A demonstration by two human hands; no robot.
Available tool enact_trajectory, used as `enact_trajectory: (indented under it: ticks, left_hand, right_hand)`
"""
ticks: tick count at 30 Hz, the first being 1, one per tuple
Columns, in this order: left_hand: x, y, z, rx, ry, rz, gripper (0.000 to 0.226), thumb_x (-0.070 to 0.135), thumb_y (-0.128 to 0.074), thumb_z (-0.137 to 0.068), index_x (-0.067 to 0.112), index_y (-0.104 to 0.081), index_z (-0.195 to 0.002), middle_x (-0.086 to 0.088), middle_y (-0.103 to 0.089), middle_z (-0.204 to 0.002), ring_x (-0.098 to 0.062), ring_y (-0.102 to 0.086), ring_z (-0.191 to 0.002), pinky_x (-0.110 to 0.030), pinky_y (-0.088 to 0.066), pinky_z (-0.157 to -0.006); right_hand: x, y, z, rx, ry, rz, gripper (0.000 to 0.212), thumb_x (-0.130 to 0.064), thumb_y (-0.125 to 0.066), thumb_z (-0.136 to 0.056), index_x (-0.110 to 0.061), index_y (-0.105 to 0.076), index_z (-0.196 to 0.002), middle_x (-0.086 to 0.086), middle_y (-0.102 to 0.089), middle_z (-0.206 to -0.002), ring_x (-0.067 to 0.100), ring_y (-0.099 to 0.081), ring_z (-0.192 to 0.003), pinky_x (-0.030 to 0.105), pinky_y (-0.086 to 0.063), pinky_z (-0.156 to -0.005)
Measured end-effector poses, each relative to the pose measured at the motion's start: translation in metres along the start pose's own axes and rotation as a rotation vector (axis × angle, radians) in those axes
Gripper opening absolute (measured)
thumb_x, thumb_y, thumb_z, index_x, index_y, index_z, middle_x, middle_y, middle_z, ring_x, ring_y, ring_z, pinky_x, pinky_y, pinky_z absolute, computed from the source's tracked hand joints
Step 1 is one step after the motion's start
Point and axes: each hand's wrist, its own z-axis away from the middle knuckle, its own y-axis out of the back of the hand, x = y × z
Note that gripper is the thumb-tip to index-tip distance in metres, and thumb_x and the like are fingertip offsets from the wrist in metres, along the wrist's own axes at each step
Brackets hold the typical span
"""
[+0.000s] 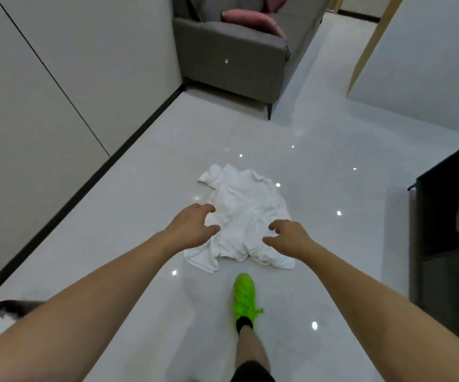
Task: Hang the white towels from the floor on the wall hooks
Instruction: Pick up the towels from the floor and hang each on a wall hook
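A crumpled heap of white towels [243, 213] lies on the glossy pale floor in the middle of the view. Both my arms reach out over it. My left hand [195, 224] hovers above the heap's left edge with fingers loosely curled and holds nothing. My right hand [289, 238] hangs over the heap's right side, fingers likewise relaxed and spread, holding nothing. Whether either hand touches the cloth I cannot tell. No wall hooks are in view.
A grey sofa [233, 62] with pink cushions stands at the back. The wall [38, 106] with a black skirting runs along the left. A dark cabinet [451, 230] stands at the right edge. My foot in a green shoe [244, 299] is planted just before the towels.
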Motion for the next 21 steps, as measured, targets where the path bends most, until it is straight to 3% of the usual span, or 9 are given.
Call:
enact_trajectory:
  ticks: [6,10,15,21]
  left_hand:
    - [-0.035,-0.035,-0.126,-0.08,0.184,0.019,0.054,0.042,-0.06,-0.091,0.022,-0.048,-0.139,-0.005,-0.054,-0.134,-0.022,-0.052,-0.119,-0.029,-0.039,-0.09]
    - [-0.073,-0.073,-0.193,-0.094,0.252,0.069,0.05,0.042,-0.059,-0.093,0.025,-0.049,-0.138,-0.002,-0.051,-0.139,-0.02,-0.048,-0.125,-0.027,-0.034,-0.09]
    - [-0.151,-0.151,-0.274,-0.118,0.304,0.117,0.048,0.042,-0.059,-0.092,0.026,-0.05,-0.136,-0.001,-0.052,-0.139,-0.021,-0.048,-0.125,-0.028,-0.035,-0.094]
    - [-0.262,-0.27,-0.372,-0.152,0.289,0.113,0.05,0.043,-0.059,-0.092,0.024,-0.05,-0.136,-0.003,-0.053,-0.137,-0.021,-0.049,-0.124,-0.027,-0.033,-0.09]
  right_hand:
    - [0.025,-0.025,-0.153,-0.096,-0.091,-0.084,0.043,-0.034,-0.066,-0.087,-0.017,-0.063,-0.126,0.004,-0.066,-0.121,0.021,-0.059,-0.114,0.024,-0.038,-0.083]
    - [0.039,-0.071,-0.229,-0.175,-0.154,-0.103,0.037,-0.031,-0.065,-0.087,-0.017,-0.065,-0.121,0.004,-0.068,-0.117,0.021,-0.06,-0.11,0.023,-0.041,-0.081]
    - [0.058,-0.164,-0.326,-0.22,-0.201,-0.111,0.036,-0.03,-0.065,-0.085,-0.019,-0.067,-0.119,0.002,-0.068,-0.116,0.02,-0.061,-0.111,0.025,-0.042,-0.086]
    - [0.102,-0.311,-0.445,-0.206,-0.244,-0.086,0.037,-0.025,-0.063,-0.082,-0.017,-0.064,-0.119,0.006,-0.068,-0.108,0.024,-0.063,-0.104,0.027,-0.046,-0.079]
